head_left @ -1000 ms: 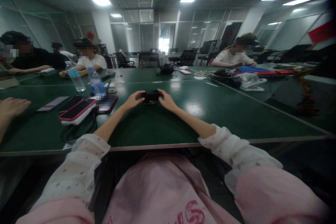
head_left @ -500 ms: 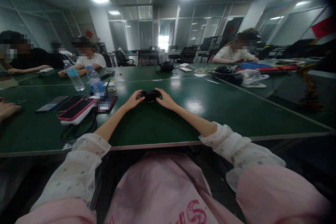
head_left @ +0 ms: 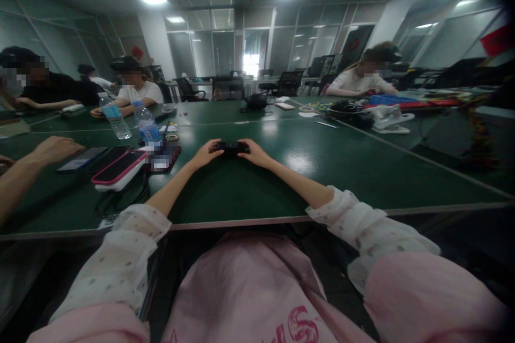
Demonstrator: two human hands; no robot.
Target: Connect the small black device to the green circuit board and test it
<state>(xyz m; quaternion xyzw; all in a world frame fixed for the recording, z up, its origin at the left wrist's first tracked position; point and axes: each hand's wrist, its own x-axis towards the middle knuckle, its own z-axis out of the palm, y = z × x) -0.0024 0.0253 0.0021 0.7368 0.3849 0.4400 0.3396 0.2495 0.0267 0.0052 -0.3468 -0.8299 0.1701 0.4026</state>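
A small black device (head_left: pixel 230 148), wide and low, is held between my hands over the green table; its exact kind cannot be made out. My left hand (head_left: pixel 206 154) is closed around its left end. My right hand (head_left: pixel 255 153) grips the right end, thumb on the near side. Both forearms reach forward over the table's front edge. The fingers on the far side are partly hidden by the device.
On the left, a co-worker's hand (head_left: pixel 56 149) hovers near a phone (head_left: pixel 82 159). Closer in lie a pink-edged phone (head_left: pixel 120 167) and cables, with two water bottles (head_left: pixel 116 118) behind. A black pouch-like item (head_left: pixel 256 101) sits farther back; cables and a blue tray (head_left: pixel 388 100) are at right.
My right hand's fingers have settled lower around the device's right end, and the device has shifted slightly. At left, a co-worker's hand and forearm have come in over the table toward the phone.
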